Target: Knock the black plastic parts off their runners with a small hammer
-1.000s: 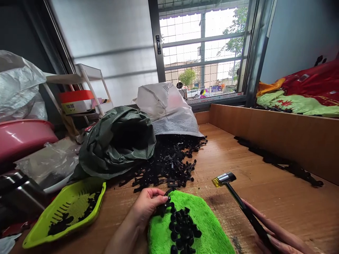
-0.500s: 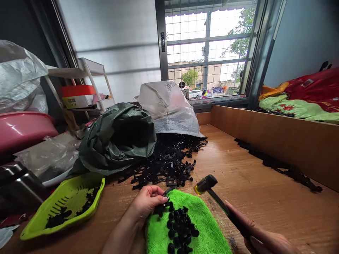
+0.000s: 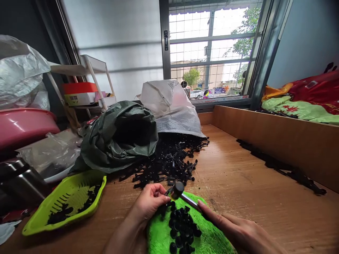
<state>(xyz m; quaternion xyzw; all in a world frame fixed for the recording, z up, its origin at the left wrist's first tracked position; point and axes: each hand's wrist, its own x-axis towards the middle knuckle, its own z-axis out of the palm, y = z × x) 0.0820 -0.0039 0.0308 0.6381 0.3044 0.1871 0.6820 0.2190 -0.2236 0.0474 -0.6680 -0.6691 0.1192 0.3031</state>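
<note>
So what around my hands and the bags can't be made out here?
All in the head view:
Dark green bag: inside lost in shadow.
Black piece: partly hidden by the left hand and hammer head.
Green cloth: near end cut off by the bottom edge.
Hammer handle: rest covered by the right hand.

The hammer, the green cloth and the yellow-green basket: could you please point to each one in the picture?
Hammer [image 3: 189,202]: head view, on the upper part of the handle.
Green cloth [image 3: 209,237]: head view, on a bare part towards its right edge.
Yellow-green basket [image 3: 69,222]: head view, on its near wall.
</note>
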